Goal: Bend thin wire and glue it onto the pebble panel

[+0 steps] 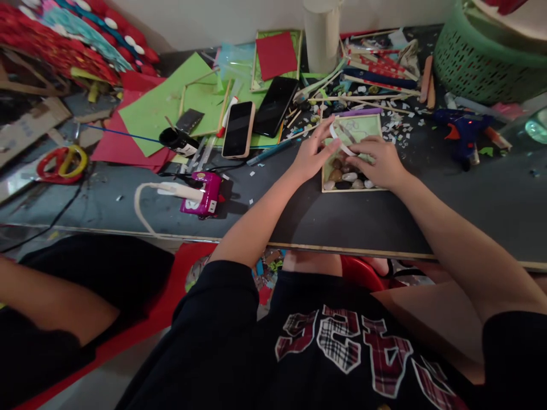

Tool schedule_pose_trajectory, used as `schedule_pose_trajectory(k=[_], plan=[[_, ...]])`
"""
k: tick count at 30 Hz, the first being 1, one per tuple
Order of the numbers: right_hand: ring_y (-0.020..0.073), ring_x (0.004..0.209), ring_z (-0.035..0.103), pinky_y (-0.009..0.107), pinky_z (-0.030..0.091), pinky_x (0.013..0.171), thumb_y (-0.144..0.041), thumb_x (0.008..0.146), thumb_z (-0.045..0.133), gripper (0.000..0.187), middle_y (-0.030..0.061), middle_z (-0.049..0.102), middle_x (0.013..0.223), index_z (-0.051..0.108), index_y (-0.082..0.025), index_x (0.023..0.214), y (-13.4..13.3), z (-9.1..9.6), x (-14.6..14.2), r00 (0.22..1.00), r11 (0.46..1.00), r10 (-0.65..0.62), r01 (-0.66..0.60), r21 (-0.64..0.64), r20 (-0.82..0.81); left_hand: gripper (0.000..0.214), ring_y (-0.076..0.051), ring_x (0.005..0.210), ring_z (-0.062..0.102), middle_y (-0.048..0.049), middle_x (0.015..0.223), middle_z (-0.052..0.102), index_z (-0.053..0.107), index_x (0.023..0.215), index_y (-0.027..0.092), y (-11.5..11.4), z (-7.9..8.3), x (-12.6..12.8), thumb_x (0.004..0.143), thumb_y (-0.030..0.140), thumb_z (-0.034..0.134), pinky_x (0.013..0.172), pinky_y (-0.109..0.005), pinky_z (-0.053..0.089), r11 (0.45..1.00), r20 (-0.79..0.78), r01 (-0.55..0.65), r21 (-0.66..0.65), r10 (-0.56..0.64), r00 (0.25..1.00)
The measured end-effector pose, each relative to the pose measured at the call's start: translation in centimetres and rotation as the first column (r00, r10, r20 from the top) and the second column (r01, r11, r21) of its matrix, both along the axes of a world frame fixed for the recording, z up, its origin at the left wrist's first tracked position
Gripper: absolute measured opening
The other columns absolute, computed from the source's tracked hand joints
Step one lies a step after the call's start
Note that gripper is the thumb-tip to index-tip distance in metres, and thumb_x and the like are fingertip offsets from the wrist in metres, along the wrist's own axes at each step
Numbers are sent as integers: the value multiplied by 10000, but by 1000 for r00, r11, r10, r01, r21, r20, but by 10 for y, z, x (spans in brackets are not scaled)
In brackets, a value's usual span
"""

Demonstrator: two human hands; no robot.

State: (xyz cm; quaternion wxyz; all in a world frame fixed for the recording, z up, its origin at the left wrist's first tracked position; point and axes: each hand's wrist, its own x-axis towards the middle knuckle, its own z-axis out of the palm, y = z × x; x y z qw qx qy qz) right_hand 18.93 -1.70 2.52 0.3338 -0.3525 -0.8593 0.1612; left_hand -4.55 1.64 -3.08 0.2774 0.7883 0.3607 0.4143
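The left hand [315, 151] is clamped on a white strip [334, 132] over the frame [359, 191] of stones [350, 177]; the right hand [382, 160] has fingers at its lower end, but I cannot tell if they pinch. Sticks [363, 98] and scraps [404, 135] crowd the tabletop [470, 210] just behind the frame, with phones [237, 131] at left and a glue gun [464, 130] at right.

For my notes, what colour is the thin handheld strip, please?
The thin strip is white; see head view.
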Motion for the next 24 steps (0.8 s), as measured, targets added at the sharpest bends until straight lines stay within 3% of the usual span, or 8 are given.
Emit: schedule_pose_trajectory(k=[3, 8, 11, 14, 17, 20, 24], plan=[[243, 837, 727, 355, 542, 844, -484, 972, 629, 299, 37, 790, 838, 809, -246, 952, -4, 3, -1, 1000, 997, -27, 26, -69, -9, 734, -316, 1477, 556, -127, 1632, 507, 269, 1642, 371, -13, 15, 2, 1023, 765, 236, 1084, -467, 565, 995, -53, -74, 59, 77, 996], [179, 670, 631, 296, 463, 674, -534, 941, 666, 360, 20, 713, 707, 782, -212, 830, -7, 9, -2, 999, 989, -33, 29, -148, -26, 612, -301, 1440, 581, -107, 1488, 635, 630, 1408, 331, -29, 36, 7, 1040, 701, 311, 1141, -491, 542, 970, -217, -39, 241, 93, 972], [184, 686, 625, 307, 475, 694, -557, 886, 723, 363, 22, 722, 744, 810, -213, 965, -7, 9, -1, 998, 989, -7, -3, -148, -64, 602, -274, 1349, 645, -117, 1373, 691, 706, 1291, 292, -30, 35, 9, 1064, 660, 287, 1101, -477, 566, 962, -212, -73, 264, 132, 968], [181, 676, 614, 305, 479, 698, -592, 837, 762, 537, 34, 731, 762, 786, -180, 1181, -8, 10, 1, 996, 980, 48, -61, -191, -73, 573, -259, 1327, 652, -115, 1372, 686, 693, 1310, 292, -27, 31, 8, 1078, 630, 293, 1068, -456, 578, 958, -190, -105, 268, 160, 969], [174, 649, 586, 304, 456, 669, -610, 926, 621, 594, 49, 725, 785, 740, -147, 1279, -10, 10, 2, 996, 980, 62, -73, -188, -62, 537, -272, 1357, 627, -120, 1429, 653, 665, 1349, 297, -25, 29, 7, 1077, 616, 330, 1115, -476, 544, 946, -171, -146, 290, 201, 965], [187, 638, 575, 313, 431, 653, -515, 1010, 450, 481, 47, 676, 736, 756, -169, 1145, -9, 10, 1, 999, 993, 11, -16, -120, -40, 539, -307, 1381, 603, -135, 1440, 637, 653, 1365, 290, -26, 26, 10, 1061, 630, 365, 1174, -535, 489, 930, -172, -157, 332, 223, 959], [159, 526, 441, 312, 383, 620, -330, 969, 454, 294, -11, 438, 556, 618, -229, 746, -5, 9, -3, 996, 994, -91, 92, -57, 18, 514, -325, 1354, 613, -135, 1389, 658, 687, 1294, 294, -28, 25, 19, 1048, 637, 394, 1167, -579, 483, 926, -225, -109, 361, 200, 953]])
